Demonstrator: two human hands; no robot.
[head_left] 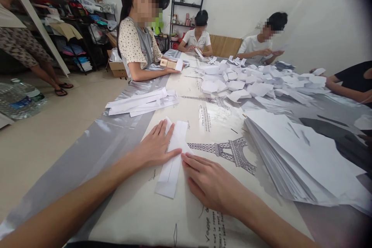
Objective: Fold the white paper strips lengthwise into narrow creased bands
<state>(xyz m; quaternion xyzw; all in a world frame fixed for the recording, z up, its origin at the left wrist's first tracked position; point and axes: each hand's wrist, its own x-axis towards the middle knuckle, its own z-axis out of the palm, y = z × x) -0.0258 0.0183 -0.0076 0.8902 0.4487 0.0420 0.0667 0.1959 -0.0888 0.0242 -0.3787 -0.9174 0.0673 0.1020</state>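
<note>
Folded white paper strips [169,178] lie crossed on the printed tablecloth [130,209] right in front of me. My left hand [155,143] rests flat on them from the left, fingers spread and thumb reaching across the paper. From the right, my right hand [207,176] touches the edge of the crossing with its fingertips; the fingers are stretched out side by side. Whether a bit of paper is under those fingertips, I cannot tell. Just beyond my left hand is a loose pile of long folded paper strips [142,102].
A thick stack of white sheets [302,155] lies to my right. Farther back spreads a heap of folded paper pieces [250,81]. A person [142,42] at the left edge holds a wooden piece and paper. Other people sit around the table's far side. Large plastic bottles [21,99] stand on the floor.
</note>
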